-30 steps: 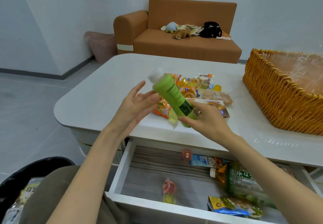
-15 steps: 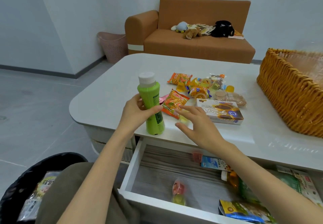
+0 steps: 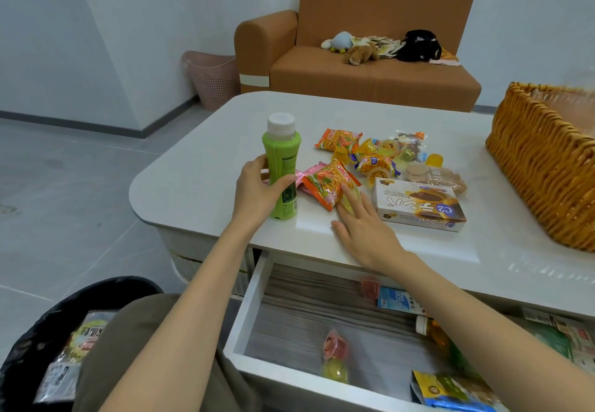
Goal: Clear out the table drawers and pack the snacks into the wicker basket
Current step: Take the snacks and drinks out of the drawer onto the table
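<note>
A green bottle with a white cap stands upright on the white table, and my left hand grips its lower half. My right hand lies flat on the table, fingers straight, touching an orange snack packet and a yellowish wrapper under it. Behind them lie several snacks and a white biscuit box. The wicker basket stands at the right. Below, the open drawer holds jelly cups, a bottle and packets.
A black-lined bin with wrappers sits at my lower left beside my knee. An orange sofa with soft toys and a pink basket stand behind the table. Bare table surface lies left of the bottle.
The green bottle went from tilted between both hands to standing upright on the table in my left hand. My right hand let go of it and came down flat by the orange packet.
</note>
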